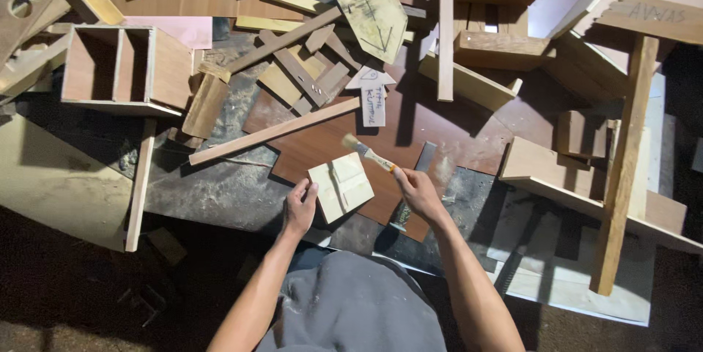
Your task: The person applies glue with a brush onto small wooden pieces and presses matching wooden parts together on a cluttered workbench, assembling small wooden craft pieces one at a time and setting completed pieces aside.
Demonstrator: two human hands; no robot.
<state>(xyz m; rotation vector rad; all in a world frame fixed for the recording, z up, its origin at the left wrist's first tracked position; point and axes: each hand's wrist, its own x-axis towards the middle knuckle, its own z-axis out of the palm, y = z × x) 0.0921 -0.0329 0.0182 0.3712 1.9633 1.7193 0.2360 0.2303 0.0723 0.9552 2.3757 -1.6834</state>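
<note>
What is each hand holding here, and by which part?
The right hand grips a small paintbrush by the end of its handle, bristles up-left. The left hand steadies a pale square wood piece at its left edge.

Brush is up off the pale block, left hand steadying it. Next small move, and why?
Probably lower the brush so its bristles meet the pale block. The right hand holds it raised, bristles just above the block's upper edge, not touching. The left hand already braces the block's left edge, so it should stay put.

box: open wooden box [121, 66], far left of the long strip
strip: long wooden strip [274, 131], lying diagonally
arrow: white arrow-shaped board [371, 95], just right of the strip's upper end
</note>
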